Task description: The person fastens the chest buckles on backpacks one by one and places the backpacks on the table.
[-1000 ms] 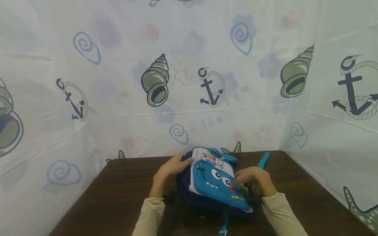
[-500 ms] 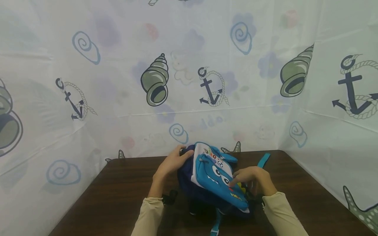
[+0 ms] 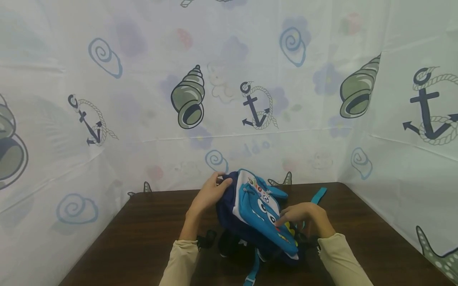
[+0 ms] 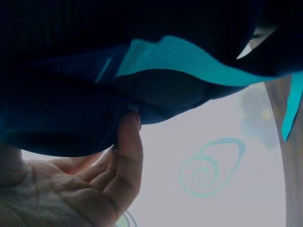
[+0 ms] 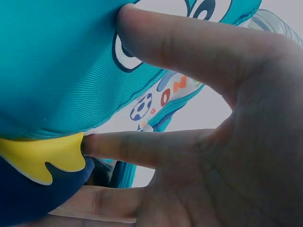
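Note:
A child's backpack (image 3: pixel 266 216), blue and navy with a cartoon face on its front pocket, is tilted up off the table between my hands. My left hand (image 3: pixel 209 194) grips its left edge, thumb toward the front; in the left wrist view its fingers (image 4: pixel 129 156) bend against the dark back side, beside a turquoise strap (image 4: pixel 170 56). My right hand (image 3: pixel 300 212) holds the right side. In the right wrist view its thumb (image 5: pixel 156 38) presses the pocket by the printed eyes, and the other fingers reach along the side by a yellow trim (image 5: pixel 52 153).
The backpack stands over a dark wooden table (image 3: pixel 150 234). One turquoise strap (image 3: pixel 252 272) hangs toward the front edge, another turquoise strap end (image 3: pixel 318 194) sticks out behind my right hand. Dark shapes (image 3: pixel 229 243) under the backpack are hard to make out. A printed white curtain (image 3: pixel 143 99) surrounds the table.
My left hand has moved slightly up and raised the backpack's left side, so it tilts more to the right. The front strap has swung left, and dark shapes beneath show more. My right hand barely moved.

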Available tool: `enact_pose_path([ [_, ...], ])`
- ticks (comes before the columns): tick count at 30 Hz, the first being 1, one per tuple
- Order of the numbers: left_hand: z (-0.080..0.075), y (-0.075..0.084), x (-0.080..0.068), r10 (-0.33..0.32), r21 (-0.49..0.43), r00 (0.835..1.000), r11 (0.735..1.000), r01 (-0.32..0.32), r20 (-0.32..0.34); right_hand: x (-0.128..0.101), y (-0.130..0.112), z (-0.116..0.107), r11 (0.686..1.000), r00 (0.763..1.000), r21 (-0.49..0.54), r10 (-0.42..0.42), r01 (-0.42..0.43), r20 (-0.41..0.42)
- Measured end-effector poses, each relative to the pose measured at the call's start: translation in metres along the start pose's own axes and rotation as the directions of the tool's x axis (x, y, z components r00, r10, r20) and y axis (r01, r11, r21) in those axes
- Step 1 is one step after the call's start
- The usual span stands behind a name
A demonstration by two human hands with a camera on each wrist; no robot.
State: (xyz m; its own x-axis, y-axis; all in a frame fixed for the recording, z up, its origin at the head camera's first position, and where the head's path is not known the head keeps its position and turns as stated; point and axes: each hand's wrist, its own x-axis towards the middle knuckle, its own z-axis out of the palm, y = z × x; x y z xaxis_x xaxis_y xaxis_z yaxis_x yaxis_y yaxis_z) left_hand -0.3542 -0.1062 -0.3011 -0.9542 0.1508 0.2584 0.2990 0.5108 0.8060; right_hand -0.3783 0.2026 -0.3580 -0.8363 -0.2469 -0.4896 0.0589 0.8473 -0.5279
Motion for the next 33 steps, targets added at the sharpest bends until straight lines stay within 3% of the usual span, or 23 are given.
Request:
enact_pose_path([
  [5, 0.001, 0.005, -0.002, -0.02, -0.063, 1.0, 0.998, 0.018, -0.024, 0.002, 0.0, 0.001, 1.0, 1.0, -0.001, -0.001, 0.001, 0.002],
  [17, 0.002, 0.016, -0.005, -0.018, -0.119, 1.0, 0.993, 0.016, -0.016, 0.004, -0.001, 0.002, 0.999, 0.999, -0.017, -0.031, 0.032, 0.029],
  [20, 0.002, 0.019, -0.006, -0.015, -0.16, 1.0, 0.987, 0.014, -0.011, 0.004, -0.001, 0.003, 0.999, 0.999, -0.014, -0.039, 0.039, 0.034],
  [25, 0.005, 0.026, -0.01, -0.028, -0.291, 1.0, 0.956, 0.029, 0.009, 0.001, -0.003, 0.004, 0.998, 0.997, -0.007, -0.067, 0.067, 0.039],
  [33, 0.009, 0.036, -0.016, 0.02, -0.234, 1.0, 0.972, -0.022, -0.012, 0.001, -0.005, 0.007, 0.994, 0.992, 0.033, -0.109, 0.107, 0.061],
])
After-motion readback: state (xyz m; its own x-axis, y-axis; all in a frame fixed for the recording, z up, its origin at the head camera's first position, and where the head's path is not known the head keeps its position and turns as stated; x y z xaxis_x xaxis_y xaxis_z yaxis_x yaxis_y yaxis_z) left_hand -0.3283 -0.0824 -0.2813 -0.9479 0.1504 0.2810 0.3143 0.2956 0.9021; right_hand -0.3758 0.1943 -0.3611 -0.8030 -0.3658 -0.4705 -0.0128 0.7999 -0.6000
